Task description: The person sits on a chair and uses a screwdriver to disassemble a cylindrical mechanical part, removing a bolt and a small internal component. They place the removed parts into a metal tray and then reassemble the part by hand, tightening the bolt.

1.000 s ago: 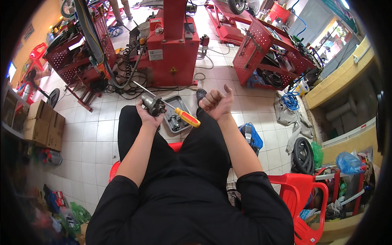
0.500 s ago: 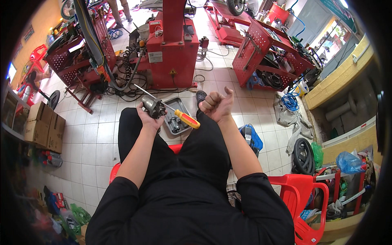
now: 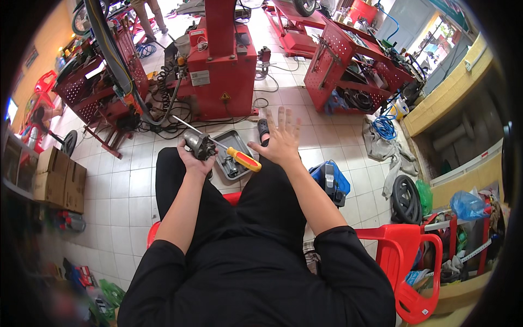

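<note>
My left hand is closed around a grey metal cylindrical part, its darker toothed-looking end toward my right. Beside that part lies a screwdriver with a yellow and red handle, its long shaft slanting up to the left; it appears to be kept there by the same hand, though the contact is hidden. My right hand is over my right knee, fingers spread and nothing in it. Below and between the hands, a grey metal tray on the floor holds several small metal parts.
A blue bin with tools stands right of my leg. Ahead is a red machine with cables around its base, and a red perforated cart. Cardboard boxes stand at left, a red chair at right. Further off, another person's legs show.
My right hand has gone from curled fingers to spread, palm turned away. The left hand still holds the metal part, and the screwdriver stays beside it. The view has shifted slightly.
</note>
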A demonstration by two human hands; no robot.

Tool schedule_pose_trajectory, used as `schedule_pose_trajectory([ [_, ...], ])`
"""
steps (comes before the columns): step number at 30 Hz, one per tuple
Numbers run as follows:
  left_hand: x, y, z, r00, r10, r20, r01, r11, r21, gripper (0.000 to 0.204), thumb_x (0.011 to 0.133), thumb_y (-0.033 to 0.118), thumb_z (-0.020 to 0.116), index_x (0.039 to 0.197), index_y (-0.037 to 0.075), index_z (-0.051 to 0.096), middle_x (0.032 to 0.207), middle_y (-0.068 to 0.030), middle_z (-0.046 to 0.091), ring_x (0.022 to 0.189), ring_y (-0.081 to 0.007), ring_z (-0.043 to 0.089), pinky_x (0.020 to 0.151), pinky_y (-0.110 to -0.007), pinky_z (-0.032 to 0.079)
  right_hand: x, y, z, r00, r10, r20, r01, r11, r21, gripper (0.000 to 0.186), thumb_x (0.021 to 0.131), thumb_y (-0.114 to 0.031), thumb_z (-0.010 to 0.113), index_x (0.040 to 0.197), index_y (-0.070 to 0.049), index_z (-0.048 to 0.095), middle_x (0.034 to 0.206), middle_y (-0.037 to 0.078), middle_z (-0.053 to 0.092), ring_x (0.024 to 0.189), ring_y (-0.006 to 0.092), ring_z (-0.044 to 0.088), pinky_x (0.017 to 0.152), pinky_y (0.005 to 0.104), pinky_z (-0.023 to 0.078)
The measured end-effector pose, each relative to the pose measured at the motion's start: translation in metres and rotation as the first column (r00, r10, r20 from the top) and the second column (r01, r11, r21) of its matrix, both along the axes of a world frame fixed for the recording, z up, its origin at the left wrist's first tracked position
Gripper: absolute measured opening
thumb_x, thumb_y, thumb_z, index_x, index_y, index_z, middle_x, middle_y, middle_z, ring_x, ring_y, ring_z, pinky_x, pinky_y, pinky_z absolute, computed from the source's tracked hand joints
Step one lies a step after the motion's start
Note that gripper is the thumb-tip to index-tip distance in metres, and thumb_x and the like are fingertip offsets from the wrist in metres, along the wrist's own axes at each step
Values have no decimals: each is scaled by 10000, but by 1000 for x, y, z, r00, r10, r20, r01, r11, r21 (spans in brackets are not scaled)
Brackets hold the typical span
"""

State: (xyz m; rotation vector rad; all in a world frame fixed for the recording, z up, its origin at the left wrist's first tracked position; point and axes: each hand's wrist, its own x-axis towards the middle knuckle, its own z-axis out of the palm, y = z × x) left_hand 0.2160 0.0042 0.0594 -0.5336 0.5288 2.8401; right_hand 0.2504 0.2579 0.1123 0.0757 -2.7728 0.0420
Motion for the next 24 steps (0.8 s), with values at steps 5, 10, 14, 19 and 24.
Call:
schedule_pose_trajectory([
  [5,1,2,2,1000,4,7,-4,1000,-8,667,761,630,433,1036,40,577,938,-132,603,825,-300,566,708,-433,444,0,0,-1,1000,1,-13,-2,1000,-20,1088,708,-820,453,1513,-154,147,1557,202,64,1447,341,-49,1113,550,-108],
  [10,2,1,2,1000,-8,0,8,1000,-18,679,758,638,432,1039,36,575,935,-134,600,824,-298,561,710,-432,447,2,-2,2,1000,4,-15,-4,1000,-20,1086,711,-816,457,1513,-151,150,1556,205,69,1447,341,-48,1111,550,-115],
  [14,3,1,3,1000,-1,-2,1,1000,-17,678,758,637,432,1031,33,576,920,-140,600,821,-302,565,712,-431,447,2,-3,3,1000,7,-16,-7,1000,-22,1086,712,-815,456,1512,-146,152,1555,206,68,1447,342,-51,1109,552,-120],
  [19,4,1,3,1000,-19,-24,19,1000,2,631,753,617,456,1000,52,591,918,-116,609,833,-287,561,715,-424,440,2,-3,2,1000,12,-12,-12,1000,-28,1088,716,-812,455,1510,-131,157,1555,207,69,1446,346,-52,1104,560,-125],
  [24,4,4,8,1000,-10,-9,10,1000,-12,602,760,609,460,979,63,593,902,-100,610,828,-275,554,708,-416,432,2,-3,5,1000,0,-15,0,1000,-10,1078,721,-808,451,1507,-127,168,1552,208,87,1446,349,-27,1105,574,-106],
])
